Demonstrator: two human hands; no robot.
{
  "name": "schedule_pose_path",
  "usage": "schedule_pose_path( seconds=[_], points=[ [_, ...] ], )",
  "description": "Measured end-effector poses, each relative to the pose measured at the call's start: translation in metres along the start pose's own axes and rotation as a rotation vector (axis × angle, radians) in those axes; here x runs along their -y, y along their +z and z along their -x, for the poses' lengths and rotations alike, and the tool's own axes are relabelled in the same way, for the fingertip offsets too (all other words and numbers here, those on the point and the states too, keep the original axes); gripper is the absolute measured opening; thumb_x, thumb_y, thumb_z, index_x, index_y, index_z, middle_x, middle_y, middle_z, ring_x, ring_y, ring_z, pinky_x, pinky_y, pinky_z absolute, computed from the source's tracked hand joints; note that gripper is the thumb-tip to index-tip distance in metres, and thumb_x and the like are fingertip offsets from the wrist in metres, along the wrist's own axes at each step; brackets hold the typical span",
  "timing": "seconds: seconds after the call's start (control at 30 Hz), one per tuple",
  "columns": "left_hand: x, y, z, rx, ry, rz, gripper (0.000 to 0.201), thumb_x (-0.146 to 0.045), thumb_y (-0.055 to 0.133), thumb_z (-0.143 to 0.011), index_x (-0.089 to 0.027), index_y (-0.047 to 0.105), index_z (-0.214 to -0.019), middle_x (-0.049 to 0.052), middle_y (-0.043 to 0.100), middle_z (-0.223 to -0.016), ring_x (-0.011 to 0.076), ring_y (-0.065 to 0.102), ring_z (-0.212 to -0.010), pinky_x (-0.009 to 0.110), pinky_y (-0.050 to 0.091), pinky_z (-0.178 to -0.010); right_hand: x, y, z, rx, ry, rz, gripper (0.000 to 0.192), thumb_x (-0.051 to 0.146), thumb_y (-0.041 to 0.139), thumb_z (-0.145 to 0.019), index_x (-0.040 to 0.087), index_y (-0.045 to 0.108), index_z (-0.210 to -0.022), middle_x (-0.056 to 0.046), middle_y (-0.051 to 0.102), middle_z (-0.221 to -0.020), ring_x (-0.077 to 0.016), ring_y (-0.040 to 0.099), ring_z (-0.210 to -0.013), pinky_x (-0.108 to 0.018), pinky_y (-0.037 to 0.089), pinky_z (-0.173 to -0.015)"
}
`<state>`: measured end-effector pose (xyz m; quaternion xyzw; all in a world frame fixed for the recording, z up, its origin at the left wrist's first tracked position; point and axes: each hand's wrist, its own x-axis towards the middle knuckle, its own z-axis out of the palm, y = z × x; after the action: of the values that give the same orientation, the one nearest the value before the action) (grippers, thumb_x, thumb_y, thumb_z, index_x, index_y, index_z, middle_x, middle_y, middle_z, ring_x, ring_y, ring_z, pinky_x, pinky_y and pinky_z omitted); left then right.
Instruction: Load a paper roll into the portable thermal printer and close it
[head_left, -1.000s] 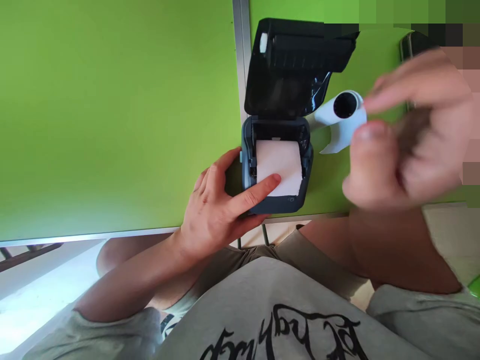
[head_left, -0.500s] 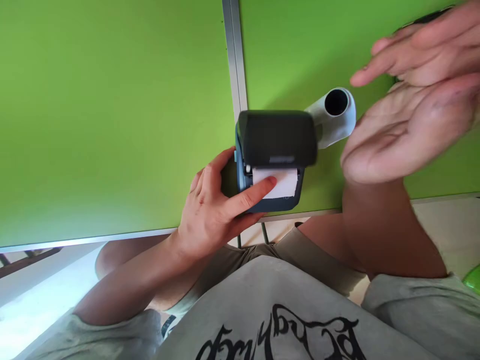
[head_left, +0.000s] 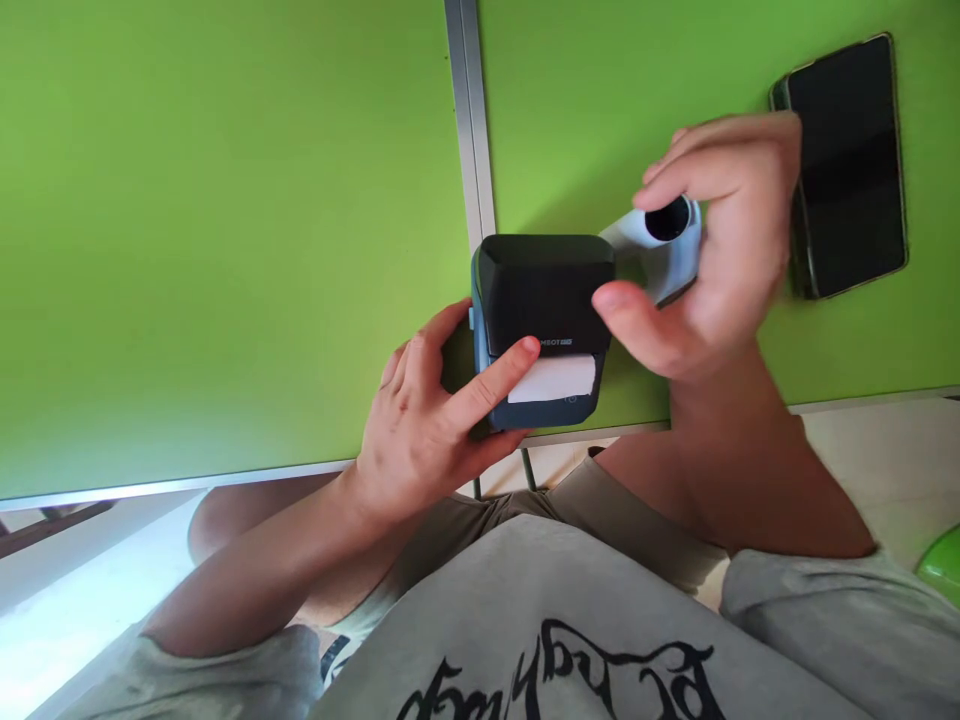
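Now the label printer (head_left: 541, 330) sat shut — a second before, its glossy black lid had stood open over the paper roll, so only a white strip of label paper (head_left: 553, 379) showed at its front slot. The left hand (head_left: 427, 410) clasped the printer's left side, forefinger laid across the matte lid. Just right of the printer, the right hand (head_left: 705, 260) had dropped, fingers curled loosely apart round the spare white roll (head_left: 664, 245) — a hollow-cored cylinder. Further right lay a smooth black smartphone (head_left: 847, 165) on the green table (head_left: 225, 230).

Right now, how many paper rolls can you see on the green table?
1 in plain view: an empty paper roll core behind the label printer, under the right hand. The printer's loaded roll is hidden, only its paper strip showing.
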<state>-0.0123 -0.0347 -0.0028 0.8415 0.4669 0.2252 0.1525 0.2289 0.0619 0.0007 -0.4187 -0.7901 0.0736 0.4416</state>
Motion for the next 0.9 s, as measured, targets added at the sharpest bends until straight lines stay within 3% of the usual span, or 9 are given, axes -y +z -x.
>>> schedule_pose_path(
  seconds=[0.13,0.3,0.63,0.83,0.9],
  points=[
    [-0.001,-0.001,0.001,0.005,-0.006,-0.01,0.082,-0.044,0.068,-0.093,-0.038,0.024,-0.162,0.02,0.043,-0.149,0.0338,0.059,-0.125,0.048,0.057,-0.094,0.01,-0.009,0.0,0.126,-0.027,0.129,0.057,0.075,0.06,-0.082,0.024,0.061,-0.107,-0.008,0.062,-0.111,-0.0257,0.063,-0.108,-0.048,0.05,-0.102],
    [0.0,-0.001,0.001,0.005,-0.005,-0.016,0.082,-0.042,0.069,-0.092,-0.037,0.026,-0.162,0.02,0.043,-0.148,0.0335,0.06,-0.124,0.048,0.058,-0.094,0.011,-0.016,-0.001,0.257,0.005,0.114,0.057,0.071,0.062,-0.083,0.026,0.059,-0.117,-0.01,0.058,-0.122,-0.0281,0.06,-0.118,-0.05,0.049,-0.104],
    [-0.001,-0.001,0.0,0.008,-0.006,-0.032,0.072,-0.042,0.068,-0.092,-0.032,0.036,-0.155,0.022,0.044,-0.146,0.0357,0.06,-0.123,0.049,0.057,-0.092,0.014,-0.017,0.001,0.382,0.092,0.054,0.063,0.065,0.057,-0.089,0.03,0.043,-0.139,-0.012,0.04,-0.154,-0.029,0.037,-0.151,-0.052,0.037,-0.127],
    [-0.003,0.001,0.0,-0.029,-0.005,-0.026,0.07,-0.041,0.07,-0.09,-0.03,0.04,-0.153,0.021,0.047,-0.146,0.035,0.061,-0.122,0.047,0.057,-0.092,0.019,-0.018,0.0,0.431,0.16,0.059,0.065,0.068,0.055,-0.09,0.03,0.041,-0.141,-0.012,0.032,-0.161,-0.03,0.029,-0.159,-0.055,0.029,-0.133],
    [-0.003,0.001,0.0,-0.032,-0.009,-0.034,0.067,-0.041,0.069,-0.09,-0.03,0.042,-0.151,0.021,0.048,-0.145,0.0346,0.062,-0.122,0.046,0.057,-0.091,0.018,-0.014,0.003,0.389,0.136,0.071,0.063,0.068,0.054,-0.09,0.028,0.046,-0.138,-0.012,0.036,-0.159,-0.0316,0.032,-0.157,-0.056,0.029,-0.133]
  ],
)
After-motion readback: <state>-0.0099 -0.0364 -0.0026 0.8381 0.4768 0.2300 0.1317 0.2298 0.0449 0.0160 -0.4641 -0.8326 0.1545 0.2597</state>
